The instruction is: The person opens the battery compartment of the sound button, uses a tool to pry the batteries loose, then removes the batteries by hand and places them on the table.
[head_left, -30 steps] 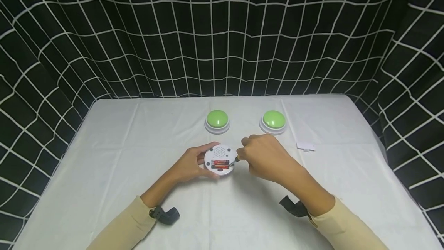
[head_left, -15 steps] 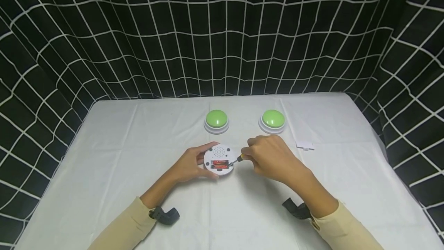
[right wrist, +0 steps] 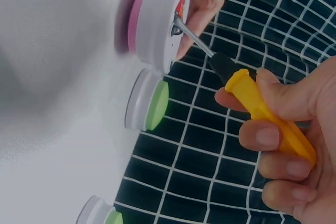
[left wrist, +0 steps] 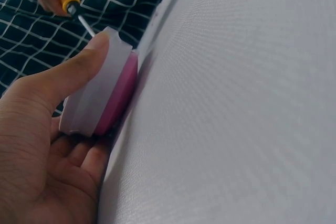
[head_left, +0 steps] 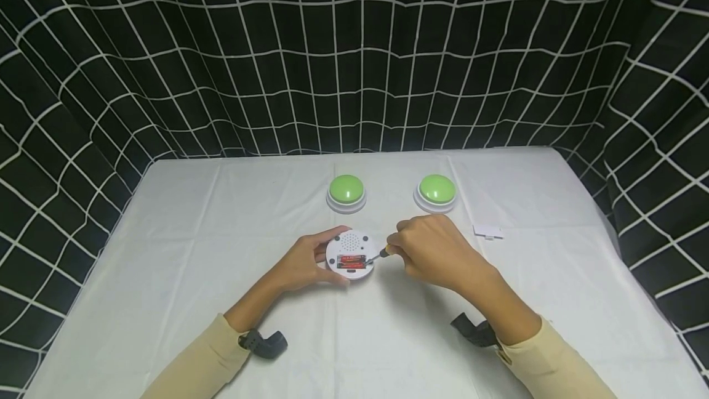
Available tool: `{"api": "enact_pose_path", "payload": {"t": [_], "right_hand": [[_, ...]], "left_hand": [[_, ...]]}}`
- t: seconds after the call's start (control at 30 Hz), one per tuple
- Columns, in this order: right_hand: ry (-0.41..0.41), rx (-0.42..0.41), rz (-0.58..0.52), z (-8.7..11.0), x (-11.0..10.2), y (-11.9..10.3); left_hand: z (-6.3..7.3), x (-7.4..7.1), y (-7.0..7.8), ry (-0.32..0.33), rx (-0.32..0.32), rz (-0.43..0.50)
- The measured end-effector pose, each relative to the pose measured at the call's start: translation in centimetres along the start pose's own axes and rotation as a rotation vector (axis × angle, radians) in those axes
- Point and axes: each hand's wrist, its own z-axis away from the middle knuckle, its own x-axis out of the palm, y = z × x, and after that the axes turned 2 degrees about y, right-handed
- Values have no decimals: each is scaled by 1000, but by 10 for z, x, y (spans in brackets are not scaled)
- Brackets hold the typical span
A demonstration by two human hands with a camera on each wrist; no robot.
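A round white push-button with a pink dome (left wrist: 122,95) lies upside down on the table, its underside up in the head view. Two red batteries (head_left: 351,261) sit in its uncovered compartment. Thumb and fingers of my left hand (head_left: 304,263) grip the button's white base (left wrist: 94,98) from the left. My right hand (head_left: 434,254) holds a screwdriver with a yellow handle (right wrist: 268,116) and black collar. The tip of its metal shaft (right wrist: 194,36) is at the compartment's right end, by the ends of the batteries.
Two green-domed buttons, the left one (head_left: 346,193) and the right one (head_left: 436,192), stand upright behind the hands. A white battery cover (head_left: 487,231) lies to the right on the white tablecloth (head_left: 249,202). Dark cloth with a white grid (head_left: 354,66) hangs around the table.
My right hand has drawn back slightly to the right, showing more of the screwdriver, whose tip stays at the battery compartment. The left hand and the button have kept their place.
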Motion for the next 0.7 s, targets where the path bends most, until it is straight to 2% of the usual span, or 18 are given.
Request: {"api": "enact_pose_path", "payload": {"t": [0.7], "right_hand": [[15,-25,39,7,-8,-4]], "left_hand": [[0,1,0,15,-28,-31]]}}
